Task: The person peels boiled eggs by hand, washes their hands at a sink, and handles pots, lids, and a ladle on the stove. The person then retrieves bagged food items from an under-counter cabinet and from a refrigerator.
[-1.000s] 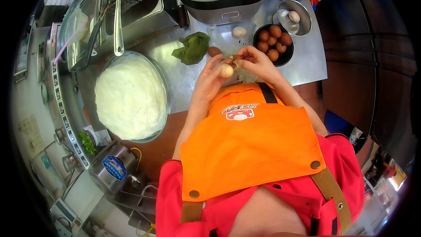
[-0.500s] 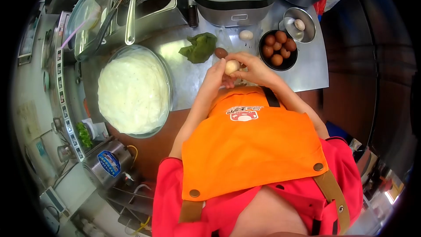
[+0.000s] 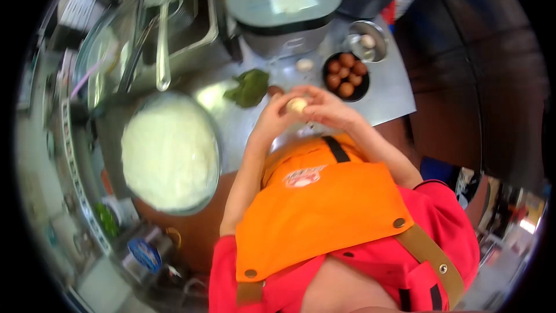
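Observation:
A pale peeled egg (image 3: 297, 105) is held between both hands over the near edge of the metal table. My left hand (image 3: 274, 117) wraps its fingers round the egg's left side. On its right side, my right hand (image 3: 329, 108) grips it with the fingers bent. Just beyond the fingers lies a brown egg (image 3: 275, 90), partly hidden by them. A white egg (image 3: 304, 65) rests farther back. To the right, a black bowl (image 3: 363, 88) holds several brown eggs, and a metal bowl (image 3: 379, 35) behind it holds a light egg. The view is blurred by motion.
Dark green leaves (image 3: 248, 88) lie left of the hands. A large glass bowl (image 3: 217, 165) of white material is at the left. Behind stand a grey cooker (image 3: 284, 6) and a metal fryer with a basket handle (image 3: 163, 52). The table's edge (image 3: 394, 116) runs close to the body.
The head view has shifted, so the table items appear lower and farther left. Half a second ago and now, both hands hold the egg; one second ago, the right hand was beside it.

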Available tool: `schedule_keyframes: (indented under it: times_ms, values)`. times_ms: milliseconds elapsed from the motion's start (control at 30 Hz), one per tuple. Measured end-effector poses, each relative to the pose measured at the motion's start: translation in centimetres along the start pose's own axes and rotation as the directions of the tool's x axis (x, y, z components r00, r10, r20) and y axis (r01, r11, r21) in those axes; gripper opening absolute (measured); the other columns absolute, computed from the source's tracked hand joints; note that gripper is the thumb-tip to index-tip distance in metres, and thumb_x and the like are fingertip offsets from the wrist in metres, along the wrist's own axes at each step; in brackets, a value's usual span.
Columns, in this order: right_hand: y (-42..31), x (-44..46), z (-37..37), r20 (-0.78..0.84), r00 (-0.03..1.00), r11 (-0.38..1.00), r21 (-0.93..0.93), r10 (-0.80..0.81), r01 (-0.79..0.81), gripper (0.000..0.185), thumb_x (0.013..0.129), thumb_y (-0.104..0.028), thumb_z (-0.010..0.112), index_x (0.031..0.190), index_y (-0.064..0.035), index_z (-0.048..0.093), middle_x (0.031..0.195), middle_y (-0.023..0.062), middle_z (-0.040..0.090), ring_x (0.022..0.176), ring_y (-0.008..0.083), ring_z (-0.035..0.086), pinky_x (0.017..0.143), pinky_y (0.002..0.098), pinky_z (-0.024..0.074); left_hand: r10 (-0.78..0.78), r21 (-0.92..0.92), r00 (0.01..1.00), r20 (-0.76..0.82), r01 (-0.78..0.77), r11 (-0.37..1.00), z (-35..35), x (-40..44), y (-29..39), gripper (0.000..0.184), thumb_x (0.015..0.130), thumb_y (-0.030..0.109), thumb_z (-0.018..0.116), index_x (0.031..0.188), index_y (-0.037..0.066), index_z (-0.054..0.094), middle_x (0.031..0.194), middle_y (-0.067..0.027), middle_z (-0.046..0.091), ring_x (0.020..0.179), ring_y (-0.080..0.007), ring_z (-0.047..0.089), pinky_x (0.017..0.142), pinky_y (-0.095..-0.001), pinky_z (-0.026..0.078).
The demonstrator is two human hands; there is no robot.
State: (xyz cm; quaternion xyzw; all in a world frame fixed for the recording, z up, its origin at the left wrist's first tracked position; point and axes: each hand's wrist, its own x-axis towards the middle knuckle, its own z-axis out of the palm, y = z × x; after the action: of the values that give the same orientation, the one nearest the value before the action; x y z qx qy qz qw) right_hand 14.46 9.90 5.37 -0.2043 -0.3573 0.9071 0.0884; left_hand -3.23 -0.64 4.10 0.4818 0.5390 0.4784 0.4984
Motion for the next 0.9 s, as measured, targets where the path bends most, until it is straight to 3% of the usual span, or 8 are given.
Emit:
schedule_keyframes:
  times_ms: [100,200,367,467,600,700,800,900]
  values:
    - [0.0,-0.6,0.8,-0.031,0.994,0.991,0.074,-0.107,0.109,0.064,0.084,-0.009,0.067,0.138,-0.0068,0.034,0.121,0.0089,0.055,0.102,0.0139,0.058,0.081,0.0253,0.0508,-0.062,0.119,0.997,-0.037,0.066,0.991,0.3,0.3,3.0,0.036,0.082,0.015,0.069,0.114,0.001,0.061,0.098,-0.0033,0.052,0.092,-0.0120,0.052,0.080,-0.0236,0.043]
    - [-0.9,-1.7,1.2,-0.138,0.983,0.991,0.031,-0.123,0.129,0.056,0.084,-0.010,0.067,0.133,-0.0059,0.039,0.117,0.0081,0.057,0.104,0.0143,0.058,0.082,0.0254,0.0506,0.057,0.066,0.991,-0.120,-0.049,0.997,1.2,1.0,2.7,0.025,0.084,0.010,0.066,0.108,0.002,0.062,0.091,-0.0015,0.053,0.085,-0.0094,0.053,0.072,-0.0211,0.044]
    - [-1.2,-3.2,-2.5,-0.300,0.929,0.955,0.134,-0.216,0.266,0.039,0.087,-0.014,0.064,0.123,-0.0077,0.051,0.116,0.0055,0.059,0.103,0.0160,0.059,0.085,0.0299,0.0503,-0.092,-0.317,0.968,-0.234,0.013,0.948,2.8,2.3,2.8,0.009,0.093,0.012,0.057,0.093,0.003,0.058,0.068,0.0038,0.047,0.059,-0.0048,0.045,0.055,-0.0191,0.038]
    - [-3.9,-4.3,-5.9,-0.253,0.948,0.916,0.299,-0.193,0.266,0.034,0.092,-0.025,0.058,0.120,-0.0070,0.054,0.111,0.0097,0.063,0.097,0.0182,0.062,0.083,0.0328,0.0505,-0.202,-0.511,0.951,-0.234,0.056,0.857,2.8,2.6,2.6,0.021,0.098,0.022,0.051,0.083,0.007,0.052,0.066,0.0046,0.043,0.053,-0.0032,0.032,0.048,-0.0199,0.024]
    - [-7.1,-4.8,-10.3,-0.073,0.988,0.853,0.499,-0.137,0.155,0.036,0.097,-0.033,0.050,0.121,-0.0065,0.053,0.109,0.0128,0.064,0.091,0.0200,0.063,0.080,0.0329,0.0519,-0.338,-0.465,0.838,-0.429,0.116,0.878,3.7,2.4,0.9,0.030,0.100,0.027,0.046,0.075,0.010,0.046,0.064,0.0038,0.041,0.054,-0.0044,0.034,0.049,-0.0199,0.026]
    - [-9.6,-4.6,-14.4,-0.053,0.993,0.897,0.428,-0.101,0.114,0.036,0.098,-0.033,0.049,0.121,-0.0060,0.052,0.108,0.0123,0.064,0.089,0.0199,0.064,0.077,0.0323,0.0534,-0.298,-0.177,0.768,-0.567,0.239,0.955,4.5,1.6,-0.4,0.033,0.100,0.028,0.046,0.072,0.010,0.047,0.065,0.0032,0.042,0.057,-0.0063,0.037,0.054,-0.0219,0.030]
    - [-12.0,-4.7,-18.4,-0.177,0.975,0.977,0.139,-0.133,0.159,0.036,0.096,-0.031,0.053,0.121,-0.0050,0.052,0.104,0.0090,0.064,0.083,0.0178,0.064,0.075,0.0318,0.0542,-0.311,-0.210,0.669,-0.675,0.230,0.950,5.6,1.6,-0.7,0.033,0.099,0.028,0.047,0.076,0.005,0.055,0.077,-0.0032,0.057,0.075,-0.0114,0.050,0.072,-0.0263,0.040]
    - [-15.5,-4.9,-19.3,-0.302,0.937,0.912,-0.408,-0.175,0.039,0.034,0.093,-0.024,0.057,0.121,-0.0039,0.055,0.108,0.0058,0.061,0.092,0.0131,0.058,0.081,0.0273,0.0480,-0.309,-0.258,0.594,-0.743,0.172,0.951,7.5,1.8,0.2,0.024,0.098,0.021,0.047,0.093,0.002,0.061,0.104,-0.0112,0.063,0.103,-0.0181,0.054,0.091,-0.0295,0.040]
